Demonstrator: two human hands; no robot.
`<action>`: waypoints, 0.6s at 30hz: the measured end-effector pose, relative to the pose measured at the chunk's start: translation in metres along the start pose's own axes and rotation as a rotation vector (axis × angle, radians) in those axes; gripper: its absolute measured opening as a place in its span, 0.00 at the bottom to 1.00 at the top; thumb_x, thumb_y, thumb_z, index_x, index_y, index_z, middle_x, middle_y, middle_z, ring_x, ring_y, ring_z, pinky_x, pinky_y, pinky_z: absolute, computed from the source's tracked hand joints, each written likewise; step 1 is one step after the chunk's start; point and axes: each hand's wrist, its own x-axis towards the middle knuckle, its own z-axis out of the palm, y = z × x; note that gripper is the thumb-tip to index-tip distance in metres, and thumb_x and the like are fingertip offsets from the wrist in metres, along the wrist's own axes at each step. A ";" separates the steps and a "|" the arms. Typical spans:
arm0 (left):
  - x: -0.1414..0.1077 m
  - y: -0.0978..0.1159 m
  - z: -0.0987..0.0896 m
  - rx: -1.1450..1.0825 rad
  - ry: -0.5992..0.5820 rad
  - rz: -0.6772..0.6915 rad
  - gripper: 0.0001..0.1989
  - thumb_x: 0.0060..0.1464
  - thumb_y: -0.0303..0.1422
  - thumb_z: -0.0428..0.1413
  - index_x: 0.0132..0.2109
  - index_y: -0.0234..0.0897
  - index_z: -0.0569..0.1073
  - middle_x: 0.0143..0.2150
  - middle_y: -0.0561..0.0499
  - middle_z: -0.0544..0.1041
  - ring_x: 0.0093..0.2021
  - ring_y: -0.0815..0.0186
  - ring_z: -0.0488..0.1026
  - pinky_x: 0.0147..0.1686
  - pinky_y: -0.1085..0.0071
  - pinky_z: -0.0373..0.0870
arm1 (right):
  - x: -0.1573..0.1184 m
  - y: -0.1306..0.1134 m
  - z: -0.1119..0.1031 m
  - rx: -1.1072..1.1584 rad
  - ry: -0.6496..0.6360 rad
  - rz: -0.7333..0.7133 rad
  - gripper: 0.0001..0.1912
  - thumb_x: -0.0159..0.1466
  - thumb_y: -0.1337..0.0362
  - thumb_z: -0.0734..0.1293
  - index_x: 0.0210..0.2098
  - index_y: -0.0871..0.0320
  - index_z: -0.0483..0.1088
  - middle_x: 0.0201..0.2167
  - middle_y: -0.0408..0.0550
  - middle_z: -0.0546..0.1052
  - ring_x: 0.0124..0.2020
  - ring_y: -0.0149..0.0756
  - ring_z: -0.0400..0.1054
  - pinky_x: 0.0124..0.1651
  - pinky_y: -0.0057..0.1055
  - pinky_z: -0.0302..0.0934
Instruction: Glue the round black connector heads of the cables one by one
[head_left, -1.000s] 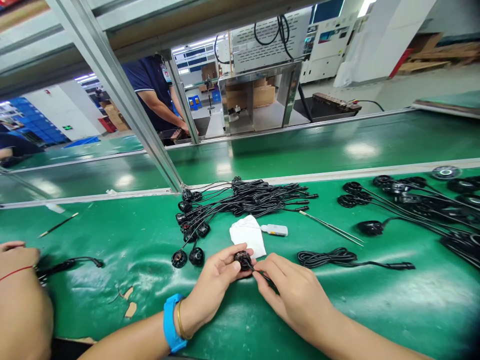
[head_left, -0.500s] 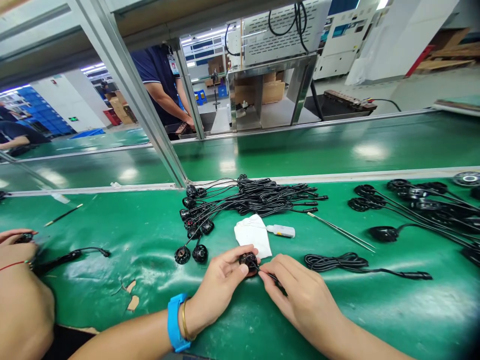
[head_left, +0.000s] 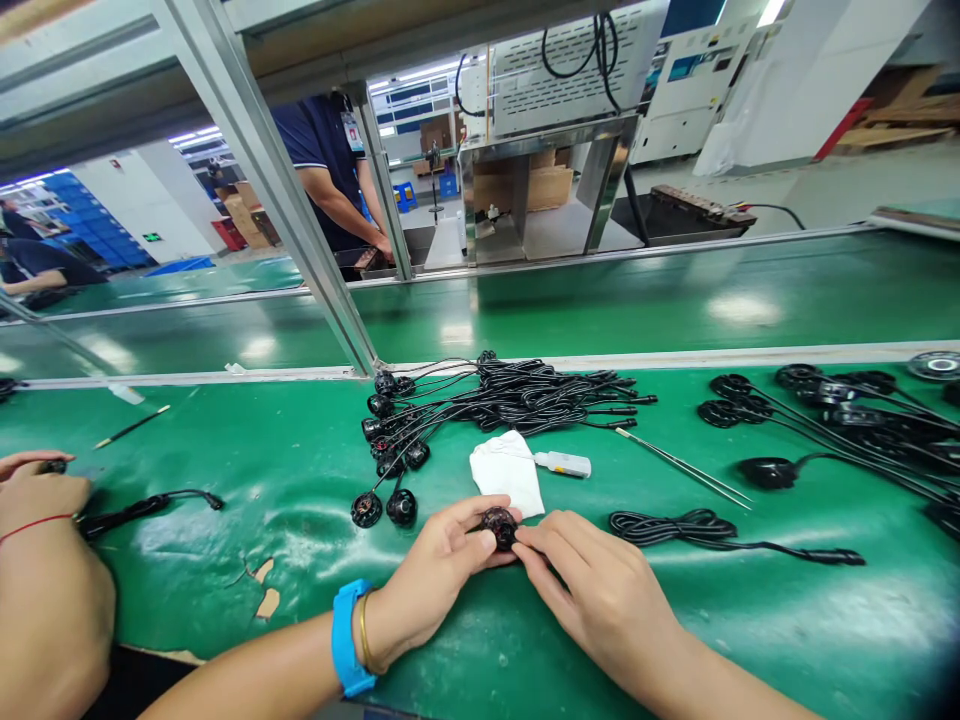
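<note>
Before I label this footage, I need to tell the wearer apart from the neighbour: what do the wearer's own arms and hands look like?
No sleeves or gloves show. Next to the left hand, the wrist wears a bright blue wristband and a thin gold-coloured bangle. The right hand shows no jewellery.

Toward the tabletop's (head_left: 787, 630) near edge was one held black housing (head_left: 498, 524); beyond lay one white cloth (head_left: 504, 472), one small bottle (head_left: 566, 464) and one pair of tweezers (head_left: 686, 467).

Black housing (head_left: 496, 520) partly covered, seemingly blurred inside
</note>
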 end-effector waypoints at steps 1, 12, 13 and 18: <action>0.000 0.001 -0.001 -0.033 -0.010 -0.019 0.21 0.61 0.34 0.60 0.59 0.35 0.72 0.59 0.39 0.71 0.59 0.54 0.69 0.59 0.56 0.68 | 0.000 0.001 -0.001 0.034 -0.013 0.014 0.07 0.67 0.74 0.64 0.44 0.60 0.68 0.33 0.46 0.72 0.34 0.32 0.64 0.38 0.30 0.56; -0.003 0.011 -0.001 0.059 -0.013 -0.056 0.25 0.58 0.32 0.63 0.60 0.29 0.71 0.53 0.35 0.76 0.49 0.60 0.75 0.52 0.63 0.70 | -0.005 0.001 -0.008 0.080 -0.045 0.047 0.05 0.68 0.73 0.65 0.42 0.58 0.68 0.34 0.44 0.72 0.34 0.29 0.64 0.40 0.29 0.56; -0.004 0.012 -0.001 0.065 0.000 -0.061 0.25 0.57 0.32 0.64 0.60 0.29 0.71 0.53 0.35 0.76 0.50 0.60 0.75 0.54 0.62 0.69 | -0.005 0.002 -0.008 0.073 -0.051 0.037 0.06 0.68 0.73 0.64 0.43 0.58 0.68 0.34 0.44 0.72 0.34 0.29 0.64 0.40 0.29 0.55; -0.007 0.008 0.003 0.163 0.092 -0.064 0.25 0.53 0.33 0.65 0.56 0.28 0.73 0.50 0.37 0.77 0.49 0.61 0.75 0.53 0.63 0.69 | -0.004 -0.001 -0.006 0.013 -0.047 -0.028 0.05 0.71 0.71 0.61 0.42 0.59 0.69 0.32 0.45 0.70 0.33 0.30 0.63 0.39 0.30 0.53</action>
